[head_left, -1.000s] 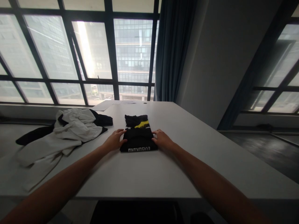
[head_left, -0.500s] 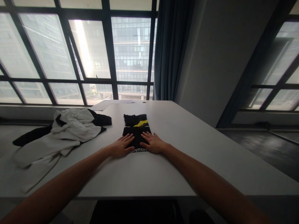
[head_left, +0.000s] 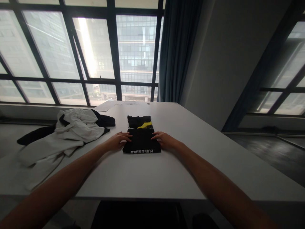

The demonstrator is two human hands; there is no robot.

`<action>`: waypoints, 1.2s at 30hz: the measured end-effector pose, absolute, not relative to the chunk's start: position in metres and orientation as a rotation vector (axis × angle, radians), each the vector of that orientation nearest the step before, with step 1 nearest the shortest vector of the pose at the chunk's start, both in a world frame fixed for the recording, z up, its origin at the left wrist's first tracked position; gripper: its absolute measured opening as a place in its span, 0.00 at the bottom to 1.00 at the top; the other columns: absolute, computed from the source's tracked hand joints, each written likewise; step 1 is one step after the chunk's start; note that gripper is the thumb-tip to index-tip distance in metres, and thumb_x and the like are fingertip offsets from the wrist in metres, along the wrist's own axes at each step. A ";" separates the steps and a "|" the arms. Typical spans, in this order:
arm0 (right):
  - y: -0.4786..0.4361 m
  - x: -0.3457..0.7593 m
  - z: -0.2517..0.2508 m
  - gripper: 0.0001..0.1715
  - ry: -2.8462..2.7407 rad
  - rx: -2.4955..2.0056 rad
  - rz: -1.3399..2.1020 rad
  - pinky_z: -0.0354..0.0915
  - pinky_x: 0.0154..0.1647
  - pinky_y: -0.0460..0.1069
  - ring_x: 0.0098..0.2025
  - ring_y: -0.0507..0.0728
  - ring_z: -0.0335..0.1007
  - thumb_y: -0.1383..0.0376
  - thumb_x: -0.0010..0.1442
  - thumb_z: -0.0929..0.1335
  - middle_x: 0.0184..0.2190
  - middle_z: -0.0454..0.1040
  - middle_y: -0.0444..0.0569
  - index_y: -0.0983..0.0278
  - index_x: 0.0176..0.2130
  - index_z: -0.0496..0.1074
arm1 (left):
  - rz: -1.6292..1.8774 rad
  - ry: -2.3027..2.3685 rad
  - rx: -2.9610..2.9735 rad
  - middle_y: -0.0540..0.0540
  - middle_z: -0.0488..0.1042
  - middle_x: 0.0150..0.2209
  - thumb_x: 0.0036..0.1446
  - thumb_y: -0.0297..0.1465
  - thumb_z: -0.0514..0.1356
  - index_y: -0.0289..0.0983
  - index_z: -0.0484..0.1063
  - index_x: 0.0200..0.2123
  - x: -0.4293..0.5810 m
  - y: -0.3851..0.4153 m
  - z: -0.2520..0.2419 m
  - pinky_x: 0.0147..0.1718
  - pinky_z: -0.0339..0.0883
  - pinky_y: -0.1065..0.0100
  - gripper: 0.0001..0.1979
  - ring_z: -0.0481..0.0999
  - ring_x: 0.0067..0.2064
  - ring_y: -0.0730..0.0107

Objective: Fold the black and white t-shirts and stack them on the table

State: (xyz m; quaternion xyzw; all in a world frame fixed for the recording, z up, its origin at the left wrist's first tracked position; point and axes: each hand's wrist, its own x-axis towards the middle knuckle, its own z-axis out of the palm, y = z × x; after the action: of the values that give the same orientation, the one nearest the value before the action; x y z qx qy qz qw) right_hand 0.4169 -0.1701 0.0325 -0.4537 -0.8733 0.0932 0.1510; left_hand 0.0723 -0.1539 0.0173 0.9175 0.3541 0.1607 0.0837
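Observation:
A folded black garment [head_left: 141,140] lies flat on the white table in front of me. It has a yellow patch and a thin white stripe toward its far end, and pale lettering along the near edge. My left hand [head_left: 117,141] is at its left side, fingers stretched out with the tips resting on the cloth. At the opposite side my right hand [head_left: 164,140] touches the edge, its fingers slightly bent and apart. Neither hand is visibly closed round the fabric, and the undersides of both are hidden.
A loose heap of white cloth [head_left: 76,128] with black clothing [head_left: 35,135] under it covers the table's left part. Papers [head_left: 107,106] lie at the far end of the white table [head_left: 190,152]. Behind stand windows and a dark blue curtain [head_left: 177,57]. A dark chair [head_left: 138,214] is below the near edge.
Both hands have slid outward from lying flat on top of the folded garment to its left and right edges. More of the black cloth and the lettering shows.

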 end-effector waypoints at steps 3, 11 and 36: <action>-0.168 0.409 0.031 0.22 -2.494 -1.212 0.177 0.63 0.61 0.56 0.57 0.61 0.69 0.77 0.55 0.65 0.56 0.73 0.53 0.62 0.44 0.80 | 0.550 1.071 2.738 0.47 0.75 0.57 0.59 0.28 0.51 0.42 0.77 0.46 0.081 -0.153 0.014 0.66 0.48 0.48 0.17 0.68 0.62 0.61; -0.199 0.414 0.077 0.16 -2.496 -1.067 0.738 0.68 0.52 0.53 0.47 0.59 0.75 0.71 0.58 0.66 0.44 0.80 0.49 0.64 0.44 0.79 | 0.456 0.892 2.334 0.45 0.82 0.42 0.57 0.36 0.59 0.41 0.80 0.44 0.076 -0.194 0.067 0.49 0.70 0.61 0.14 0.79 0.44 0.59; -0.176 0.374 0.041 0.30 -2.167 -1.387 0.219 0.60 0.61 0.51 0.57 0.59 0.67 0.67 0.60 0.66 0.56 0.71 0.56 0.67 0.61 0.68 | 0.859 1.457 1.872 0.41 0.78 0.49 0.40 0.38 0.72 0.37 0.78 0.51 0.083 -0.162 0.044 0.39 0.73 0.61 0.31 0.78 0.36 0.62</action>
State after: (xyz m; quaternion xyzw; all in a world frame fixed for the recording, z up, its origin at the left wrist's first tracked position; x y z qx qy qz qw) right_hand 0.3736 -0.1760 0.0413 -0.5164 -0.8066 0.0817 0.2759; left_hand 0.0827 -0.1623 0.0444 0.7067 0.5501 0.3243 0.3045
